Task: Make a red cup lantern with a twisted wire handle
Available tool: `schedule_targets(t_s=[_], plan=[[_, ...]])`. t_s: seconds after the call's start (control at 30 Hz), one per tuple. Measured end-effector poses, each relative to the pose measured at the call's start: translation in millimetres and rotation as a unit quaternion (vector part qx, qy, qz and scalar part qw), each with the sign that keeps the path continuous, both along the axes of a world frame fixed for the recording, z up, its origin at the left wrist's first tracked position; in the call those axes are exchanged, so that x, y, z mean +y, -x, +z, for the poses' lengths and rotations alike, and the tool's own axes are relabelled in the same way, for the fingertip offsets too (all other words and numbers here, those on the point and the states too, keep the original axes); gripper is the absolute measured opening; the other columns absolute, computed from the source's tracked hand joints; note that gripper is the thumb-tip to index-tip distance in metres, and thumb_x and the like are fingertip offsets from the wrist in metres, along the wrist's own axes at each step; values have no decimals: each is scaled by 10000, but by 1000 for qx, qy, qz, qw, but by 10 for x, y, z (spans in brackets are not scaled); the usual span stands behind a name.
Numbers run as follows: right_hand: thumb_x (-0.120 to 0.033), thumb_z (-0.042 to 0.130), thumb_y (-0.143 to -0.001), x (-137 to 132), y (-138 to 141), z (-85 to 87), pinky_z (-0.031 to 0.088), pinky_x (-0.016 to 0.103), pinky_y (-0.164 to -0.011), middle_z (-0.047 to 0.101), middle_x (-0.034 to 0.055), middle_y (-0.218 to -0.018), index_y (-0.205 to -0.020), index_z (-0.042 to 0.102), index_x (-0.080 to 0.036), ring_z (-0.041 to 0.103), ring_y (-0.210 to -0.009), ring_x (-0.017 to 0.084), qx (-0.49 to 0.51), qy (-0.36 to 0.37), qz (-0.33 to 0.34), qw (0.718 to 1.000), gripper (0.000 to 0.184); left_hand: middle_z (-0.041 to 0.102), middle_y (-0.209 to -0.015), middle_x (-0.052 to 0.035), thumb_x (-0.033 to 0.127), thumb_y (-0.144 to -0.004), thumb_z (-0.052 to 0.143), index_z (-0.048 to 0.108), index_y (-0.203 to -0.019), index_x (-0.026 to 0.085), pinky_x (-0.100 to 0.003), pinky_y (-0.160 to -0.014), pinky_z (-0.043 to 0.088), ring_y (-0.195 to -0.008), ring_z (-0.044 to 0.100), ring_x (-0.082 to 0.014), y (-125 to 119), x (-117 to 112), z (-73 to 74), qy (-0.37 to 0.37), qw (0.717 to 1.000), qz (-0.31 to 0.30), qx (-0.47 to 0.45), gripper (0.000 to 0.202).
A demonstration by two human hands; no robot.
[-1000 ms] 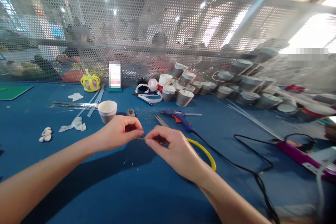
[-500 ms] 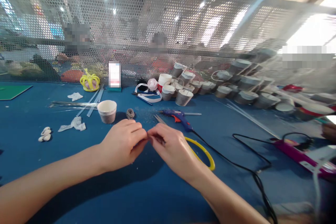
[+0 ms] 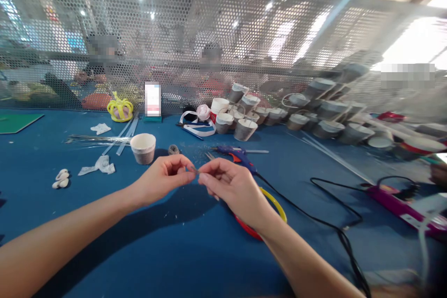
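Observation:
My left hand (image 3: 165, 177) and my right hand (image 3: 237, 188) meet above the middle of the blue table. Their thumbs and forefingers pinch a short, thin, greyish-brown strand (image 3: 196, 170); most of it is hidden by the fingertips. Just behind my left hand lies a small coil of grey twine (image 3: 173, 149), and to its left stands a white-lined cup (image 3: 143, 150) with a grey wrapped outside. Beneath my right hand lie scissors with a yellow and red handle (image 3: 279, 208), partly covered. Beyond that hand rests a blue glue gun (image 3: 240, 154).
Several grey cups (image 3: 245, 129) are piled at the back right before a perforated metal screen (image 3: 167, 32). A black cable (image 3: 296, 212) runs toward a purple power strip (image 3: 391, 205). Thin wires (image 3: 94, 139), a phone (image 3: 152, 98) and a yellow basket-like ornament (image 3: 120, 108) stand left.
Both hands have rolled so the thumbs and a bit of the strand now show between the fingertips. My right hand has shifted slightly, uncovering the red part of the scissors' handle.

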State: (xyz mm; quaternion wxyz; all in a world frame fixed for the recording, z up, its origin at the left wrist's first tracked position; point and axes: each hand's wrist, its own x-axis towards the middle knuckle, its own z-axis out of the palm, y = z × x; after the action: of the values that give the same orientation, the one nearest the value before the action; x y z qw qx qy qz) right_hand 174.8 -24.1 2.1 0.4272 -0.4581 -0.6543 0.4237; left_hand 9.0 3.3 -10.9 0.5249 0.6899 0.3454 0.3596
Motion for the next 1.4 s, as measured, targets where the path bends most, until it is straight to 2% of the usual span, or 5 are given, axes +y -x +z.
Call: schedule_targets(t_s=[0.2, 0.47, 0.87, 1.03, 1.4], plan=[[-244, 576, -713, 3, 32, -49, 397, 201, -450, 511, -32, -593, -730, 528, -172, 468, -489, 74, -5, -49, -52, 997, 88, 420, -532, 42, 313, -719, 555, 602, -768, 136, -213, -482, 253, -515, 336, -77, -88, -111, -35, -32, 995, 90, 6, 189], [-203, 555, -721, -16, 116, -175, 446, 231, -532, 539, -13, -647, -815, 509, -187, 530, -568, 101, -9, -94, -84, 992, 106, 413, -537, 52, 377, -657, 633, 559, -618, 142, -216, -493, 232, -519, 308, -67, -163, -109, -162, 66, 981, 151, -102, 249], [-296, 577, -749, 5, 28, -24, 389, 170, -404, 583, -15, -579, -732, 531, -145, 506, -466, 61, 125, 175, 84, 973, 158, 496, -574, 45, 263, -671, 636, 552, -618, 142, -203, -542, 287, -549, 371, -57, -80, -32, -102, 71, 981, 97, -153, 157], [-302, 594, -741, 27, 2, -40, 367, 152, -432, 610, -6, -583, -710, 543, -142, 473, -466, 35, 113, 175, 125, 970, 171, 534, -580, 38, 238, -675, 637, 574, -624, 144, -202, -559, 313, -563, 419, -60, -67, -47, -74, 63, 984, 60, -153, 124], [-266, 584, -718, -5, 102, -91, 411, 188, -451, 584, -21, -596, -698, 507, -165, 491, -492, 63, 28, 75, 15, 997, 129, 540, -636, 21, 262, -643, 660, 602, -671, 141, -225, -603, 343, -607, 451, -81, -97, -19, -94, 99, 979, 89, -153, 137]])
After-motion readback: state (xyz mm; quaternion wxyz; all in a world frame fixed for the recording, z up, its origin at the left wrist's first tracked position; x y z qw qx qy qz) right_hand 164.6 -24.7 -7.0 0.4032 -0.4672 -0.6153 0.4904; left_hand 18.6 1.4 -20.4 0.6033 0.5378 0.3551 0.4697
